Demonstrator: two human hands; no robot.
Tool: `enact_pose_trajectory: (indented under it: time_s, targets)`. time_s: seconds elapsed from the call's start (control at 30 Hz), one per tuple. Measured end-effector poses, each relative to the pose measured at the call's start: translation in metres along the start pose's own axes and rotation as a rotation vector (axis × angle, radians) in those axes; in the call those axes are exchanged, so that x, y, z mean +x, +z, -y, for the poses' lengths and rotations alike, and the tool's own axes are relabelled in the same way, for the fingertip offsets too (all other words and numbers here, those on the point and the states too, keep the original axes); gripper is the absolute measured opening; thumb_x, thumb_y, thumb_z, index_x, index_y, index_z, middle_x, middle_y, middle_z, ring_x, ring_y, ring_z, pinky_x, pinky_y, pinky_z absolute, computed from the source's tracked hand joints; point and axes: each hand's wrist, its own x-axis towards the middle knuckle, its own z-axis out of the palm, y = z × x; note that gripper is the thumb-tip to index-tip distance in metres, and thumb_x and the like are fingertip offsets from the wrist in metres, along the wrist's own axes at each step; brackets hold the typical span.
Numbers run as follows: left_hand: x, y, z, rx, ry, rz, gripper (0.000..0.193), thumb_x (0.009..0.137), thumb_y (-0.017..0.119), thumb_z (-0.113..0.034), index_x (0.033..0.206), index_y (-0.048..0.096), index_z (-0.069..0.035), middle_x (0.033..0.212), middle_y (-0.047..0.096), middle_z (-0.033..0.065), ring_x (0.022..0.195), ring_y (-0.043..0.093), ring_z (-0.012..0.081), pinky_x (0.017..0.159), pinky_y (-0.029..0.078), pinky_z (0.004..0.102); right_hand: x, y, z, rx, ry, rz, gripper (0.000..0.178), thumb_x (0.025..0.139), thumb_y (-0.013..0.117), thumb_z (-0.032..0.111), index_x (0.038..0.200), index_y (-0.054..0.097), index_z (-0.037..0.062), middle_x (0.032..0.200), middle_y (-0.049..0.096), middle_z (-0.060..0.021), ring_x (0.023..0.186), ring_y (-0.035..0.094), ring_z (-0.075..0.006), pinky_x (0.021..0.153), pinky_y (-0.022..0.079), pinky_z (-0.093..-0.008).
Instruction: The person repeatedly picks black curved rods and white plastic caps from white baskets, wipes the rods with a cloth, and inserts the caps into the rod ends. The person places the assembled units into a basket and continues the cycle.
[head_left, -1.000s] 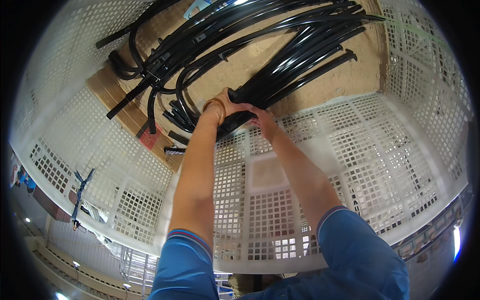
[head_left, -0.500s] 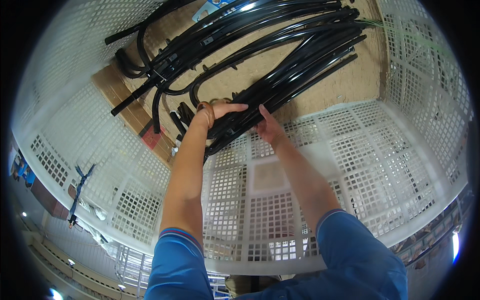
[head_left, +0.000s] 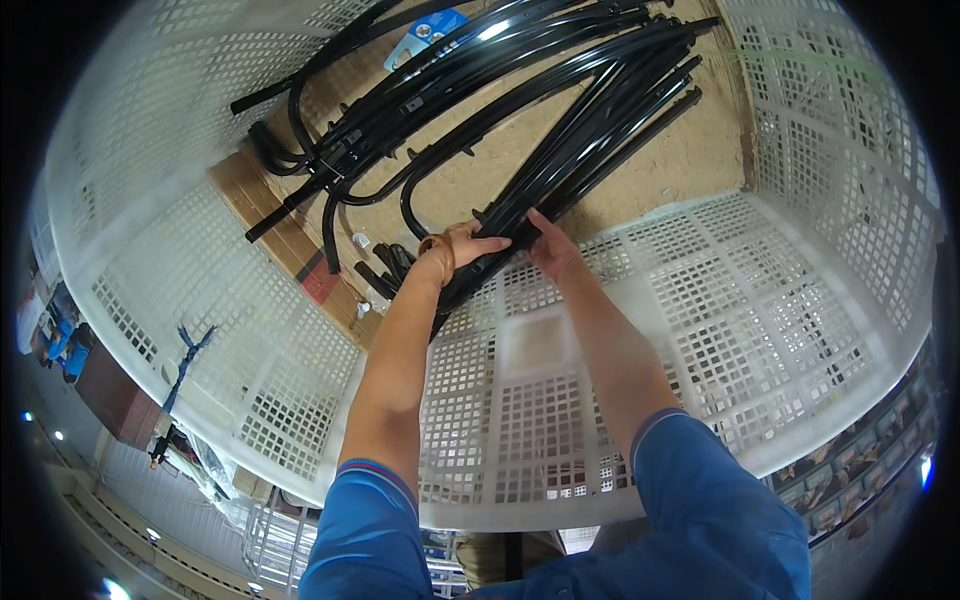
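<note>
Inside a deep white mesh crate (head_left: 560,460), glossy black tubes lie in bundles on a cardboard sheet. My left hand (head_left: 465,246), with a brown bangle at its wrist, wraps round the near end of a bundle of straight black tubes (head_left: 590,145) from its left side. On the other side, my right hand (head_left: 552,250) grips the same bundle, its thumb on top and its fingers partly hidden beneath. The bundle slants away to the far right. Beyond it rests a second group of curved black tubes (head_left: 400,125) with bent ends and small brackets.
The brown cardboard sheet (head_left: 690,165) covers the crate's bottom, with a folded cardboard edge (head_left: 270,225) on the left. A blue printed card (head_left: 425,38) lies among the far tubes. Dark blue cord (head_left: 188,365) is tied to the crate's left wall.
The held bundle slants more steeply, and both hands sit slightly lower and further right. The whole view has also shifted a little. Both hands keep their grip.
</note>
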Motion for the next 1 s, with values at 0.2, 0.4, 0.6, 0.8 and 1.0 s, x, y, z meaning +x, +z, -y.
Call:
enact_pose_trajectory:
  time_s: [0.2, 0.4, 0.6, 0.8, 1.0]
  targets:
    - [-0.035, -0.008, -0.018, -0.223, 0.058, 0.164, 0.074, 0.07, 0.082, -0.034, 0.127, 0.052, 0.003, 0.111, 0.065, 0.0148, 0.099, 0.062, 0.0212, 0.09, 0.049, 0.0332, -0.038, 0.017, 0.008, -0.018, -0.016, 0.007, 0.049, 0.081, 0.08, 0.024, 0.122, 0.06, 0.0079, 0.114, 0.066, -0.0043, 0.109, 0.06, -0.0201, 0.099, 0.045, -0.0326]
    - [-0.149, 0.005, -0.082, -0.347, 0.116, 0.234, 0.076, 0.071, 0.083, -0.018, 0.133, 0.046, 0.005, 0.115, 0.065, 0.0151, 0.1, 0.064, 0.0227, 0.091, 0.051, 0.0336, -0.142, 0.063, 0.044, 0.015, -0.002, 0.071, 0.056, 0.08, 0.079, 0.033, 0.124, 0.059, 0.0042, 0.121, 0.065, -0.0095, 0.112, 0.06, -0.026, 0.101, 0.046, -0.0393]
    - [-0.264, 0.025, -0.151, -0.319, 0.196, 0.326, 0.073, 0.072, 0.082, -0.013, 0.133, 0.047, 0.003, 0.114, 0.065, 0.0118, 0.102, 0.062, 0.0201, 0.092, 0.05, 0.0321, -0.247, 0.102, 0.062, 0.03, -0.011, 0.122, 0.051, 0.085, 0.073, 0.029, 0.124, 0.057, -0.0006, 0.118, 0.065, -0.0155, 0.108, 0.063, -0.0304, 0.099, 0.049, -0.0424]
    - [-0.393, 0.044, -0.147, -0.305, 0.292, 0.32, 0.068, 0.075, 0.078, -0.013, 0.135, 0.048, 0.0, 0.118, 0.063, 0.0094, 0.105, 0.06, 0.0189, 0.094, 0.048, 0.033, -0.366, 0.127, 0.026, 0.096, 0.112, 0.283, 0.044, 0.094, 0.058, 0.027, 0.125, 0.055, -0.0043, 0.118, 0.064, -0.02, 0.109, 0.062, -0.0326, 0.1, 0.047, -0.0455]
    - [-0.542, 0.059, -0.134, -0.283, 0.255, 0.279, 0.06, 0.077, 0.075, -0.01, 0.131, 0.051, -0.002, 0.113, 0.064, 0.0081, 0.099, 0.062, 0.0178, 0.086, 0.051, 0.0319, -0.481, 0.157, -0.015, 0.157, 0.17, 0.36, 0.042, 0.086, 0.066, 0.013, 0.124, 0.058, -0.0014, 0.118, 0.064, -0.0183, 0.11, 0.062, -0.0323, 0.1, 0.046, -0.0459]
